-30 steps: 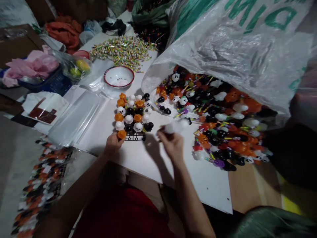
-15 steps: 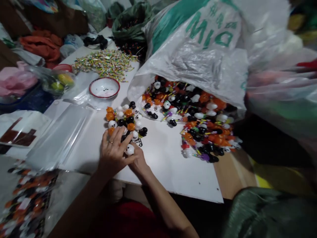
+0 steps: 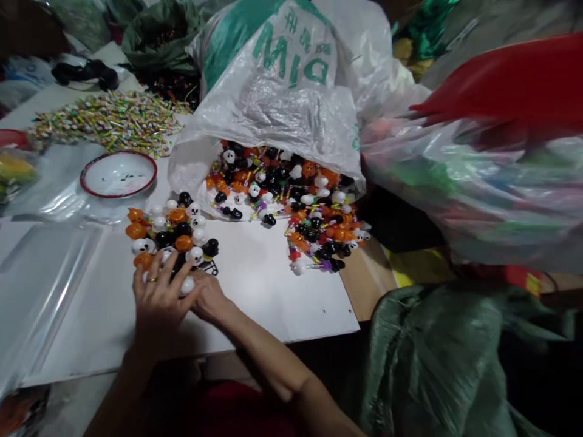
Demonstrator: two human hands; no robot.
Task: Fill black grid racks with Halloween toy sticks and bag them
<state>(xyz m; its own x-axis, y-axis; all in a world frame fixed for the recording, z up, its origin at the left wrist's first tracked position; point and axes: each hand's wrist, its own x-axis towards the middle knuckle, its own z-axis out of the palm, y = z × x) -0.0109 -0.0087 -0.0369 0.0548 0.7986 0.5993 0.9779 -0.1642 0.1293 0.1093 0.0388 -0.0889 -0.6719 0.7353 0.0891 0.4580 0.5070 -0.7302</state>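
A packed group of small toy heads [image 3: 183,229] in orange, white and black, some with skull or pumpkin faces, lies on the white table. My left hand [image 3: 157,294], wearing a ring, rests on the near edge of the group with its fingers spread over the toys. A white ball-shaped toy head [image 3: 186,285] shows between its thumb and forefinger. Close against it, my right hand [image 3: 208,295] reaches in from the right, its fingers mostly hidden behind the left hand and toys. Whether it grips anything cannot be seen.
A large white sack [image 3: 291,115] spills toy-topped sticks, with a pile [image 3: 321,240] at its right. A red-rimmed bowl [image 3: 119,193], clear plastic sleeves [image 3: 50,267] and a heap of small coloured sticks [image 3: 109,118] occupy the left. A green bag [image 3: 437,358] stands at lower right.
The whole view has swung right, so the table and hands appear further left. A red sheet-like thing now shows at right. Both hands stay together at the near edge of the toy heads.
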